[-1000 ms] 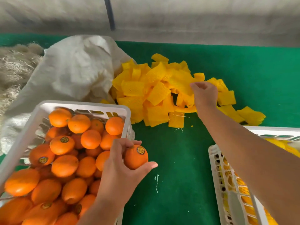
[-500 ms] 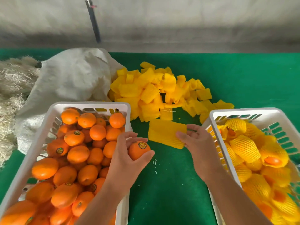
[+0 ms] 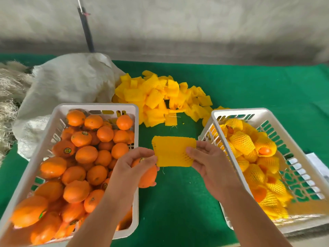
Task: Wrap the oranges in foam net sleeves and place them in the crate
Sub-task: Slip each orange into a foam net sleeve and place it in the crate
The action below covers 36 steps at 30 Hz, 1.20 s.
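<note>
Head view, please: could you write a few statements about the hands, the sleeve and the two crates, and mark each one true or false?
1. The left hand holds a bare orange. True.
2. The right hand pinches a flat yellow foam sleeve. True.
3. The held orange is already inside the sleeve. False: it is bare, beside the sleeve's left edge.
4. The right crate holds only bare oranges. False: its fruit is in yellow net sleeves; the bare oranges fill the left crate.
5. A pile of spare sleeves lies on the green cloth beyond the crates. True.
</note>
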Each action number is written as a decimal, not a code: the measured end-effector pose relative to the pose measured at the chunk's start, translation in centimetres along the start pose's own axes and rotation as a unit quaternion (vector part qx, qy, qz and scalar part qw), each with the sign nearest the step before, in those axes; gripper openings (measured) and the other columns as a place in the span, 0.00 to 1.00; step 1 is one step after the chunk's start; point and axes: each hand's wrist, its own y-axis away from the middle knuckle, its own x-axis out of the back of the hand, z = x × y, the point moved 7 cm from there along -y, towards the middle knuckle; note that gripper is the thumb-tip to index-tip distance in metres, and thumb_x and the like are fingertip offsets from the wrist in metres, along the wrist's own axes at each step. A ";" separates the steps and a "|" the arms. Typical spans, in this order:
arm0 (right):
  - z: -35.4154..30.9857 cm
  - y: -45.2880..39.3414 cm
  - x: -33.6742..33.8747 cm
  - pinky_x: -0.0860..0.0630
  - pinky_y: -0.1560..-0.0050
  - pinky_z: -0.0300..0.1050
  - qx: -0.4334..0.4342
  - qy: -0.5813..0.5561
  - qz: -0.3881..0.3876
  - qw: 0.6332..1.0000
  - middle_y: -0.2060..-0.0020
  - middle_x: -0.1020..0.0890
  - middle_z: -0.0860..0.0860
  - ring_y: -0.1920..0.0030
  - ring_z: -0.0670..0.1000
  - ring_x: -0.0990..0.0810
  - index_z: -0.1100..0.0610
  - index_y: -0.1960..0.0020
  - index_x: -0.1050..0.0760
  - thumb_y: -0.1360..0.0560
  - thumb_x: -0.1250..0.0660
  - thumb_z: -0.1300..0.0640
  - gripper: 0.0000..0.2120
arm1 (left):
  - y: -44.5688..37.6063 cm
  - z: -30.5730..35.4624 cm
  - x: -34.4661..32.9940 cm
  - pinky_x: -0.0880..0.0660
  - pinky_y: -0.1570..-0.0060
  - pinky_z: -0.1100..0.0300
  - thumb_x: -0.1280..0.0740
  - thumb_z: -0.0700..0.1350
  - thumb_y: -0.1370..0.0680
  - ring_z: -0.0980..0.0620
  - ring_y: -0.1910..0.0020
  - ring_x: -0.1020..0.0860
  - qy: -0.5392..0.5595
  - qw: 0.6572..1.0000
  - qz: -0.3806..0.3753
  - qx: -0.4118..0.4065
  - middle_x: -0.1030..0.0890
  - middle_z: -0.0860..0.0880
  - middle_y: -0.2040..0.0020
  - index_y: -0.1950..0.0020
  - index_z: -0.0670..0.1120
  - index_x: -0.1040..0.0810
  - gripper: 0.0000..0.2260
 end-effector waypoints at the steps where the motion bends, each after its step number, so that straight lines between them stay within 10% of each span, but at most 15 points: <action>1: 0.1 0.5 -0.4 0.15 0.46 0.49 -0.018 -0.025 -0.033 0.999 0.43 0.13 0.62 0.43 0.61 0.13 0.64 0.37 0.20 0.31 0.21 0.58 0.24 | 0.4 0.0 0.0 0.16 0.61 0.52 0.20 0.53 0.29 0.51 0.51 0.14 0.003 1.000 0.003 0.006 0.15 0.55 0.48 0.47 0.55 0.13 0.11; 11: -1.7 3.4 0.7 0.14 0.48 0.54 -0.050 -0.009 -0.137 0.989 0.42 0.14 0.63 0.43 0.65 0.13 0.62 0.32 0.31 0.25 0.26 0.56 0.26 | 3.5 0.8 -0.6 0.17 0.63 0.53 0.22 0.46 0.24 0.42 0.54 0.15 -0.039 0.996 0.068 0.036 0.17 0.47 0.46 0.51 0.52 0.12 0.03; 17: -3.9 4.4 2.1 0.16 0.40 0.58 -0.038 0.128 -0.184 0.974 0.42 0.12 0.55 0.44 0.60 0.12 0.44 0.28 0.27 0.27 0.24 0.49 0.29 | 3.3 3.7 -3.2 0.18 0.64 0.55 0.24 0.44 0.23 0.36 0.50 0.17 -0.106 0.992 0.066 0.025 0.16 0.44 0.46 0.54 0.50 0.12 0.02; 27: -4.1 3.4 2.5 0.18 0.37 0.57 0.017 0.139 -0.205 0.969 0.43 0.13 0.51 0.42 0.54 0.13 0.44 0.39 0.16 0.22 0.26 0.62 0.16 | 3.8 4.4 -4.4 0.15 0.65 0.52 0.21 0.45 0.25 0.42 0.49 0.16 -0.230 0.965 0.044 0.117 0.20 0.47 0.44 0.57 0.55 0.13 0.05; 32: -5.9 4.8 2.7 0.24 0.46 0.39 0.185 0.424 -0.038 0.886 0.41 0.24 0.39 0.43 0.39 0.22 0.36 0.33 0.27 0.24 0.26 0.38 0.22 | 4.0 6.3 -4.7 0.23 0.77 0.59 0.25 0.50 0.26 0.56 0.73 0.20 -0.433 0.885 0.162 -0.048 0.19 0.55 0.68 0.61 0.57 0.17 0.04; 36: -8.4 8.6 -1.1 0.24 0.56 0.31 0.360 0.372 -0.110 0.848 0.50 0.18 0.37 0.52 0.41 0.16 0.42 0.43 0.19 0.19 0.32 0.49 0.06 | 4.5 6.5 -6.6 0.20 0.75 0.56 0.27 0.54 0.27 0.57 0.73 0.20 -0.494 0.842 0.185 -0.114 0.24 0.61 0.68 0.61 0.57 0.19 0.05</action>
